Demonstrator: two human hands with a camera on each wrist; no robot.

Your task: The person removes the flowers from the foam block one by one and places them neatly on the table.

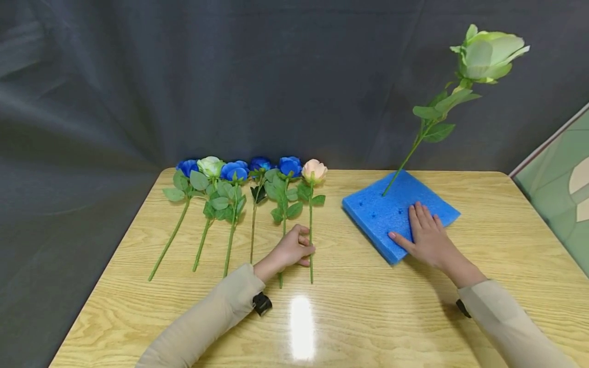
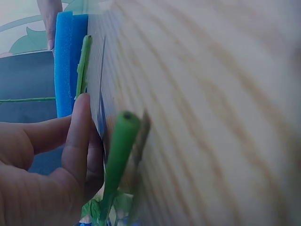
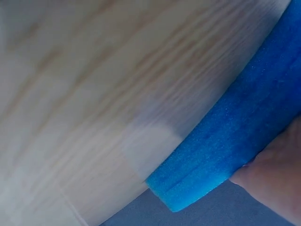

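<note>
On the wooden table [image 1: 368, 306], the left hand [image 1: 292, 250] seems to curl around the peach rose's stem [image 1: 311, 245] while the right hand [image 1: 425, 240] presses flat on the blue foam block [image 1: 372, 209], just below the planted green rose [image 1: 488, 53]; next likely lifting it toward the foam's holes.

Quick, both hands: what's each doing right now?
Left hand: fingers curled around the peach rose stem.
Right hand: open, flat on the blue foam block.

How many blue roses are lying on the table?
4, all in the row at the table's left: first, third, fourth and fifth from the left. None seems hidden.
</note>
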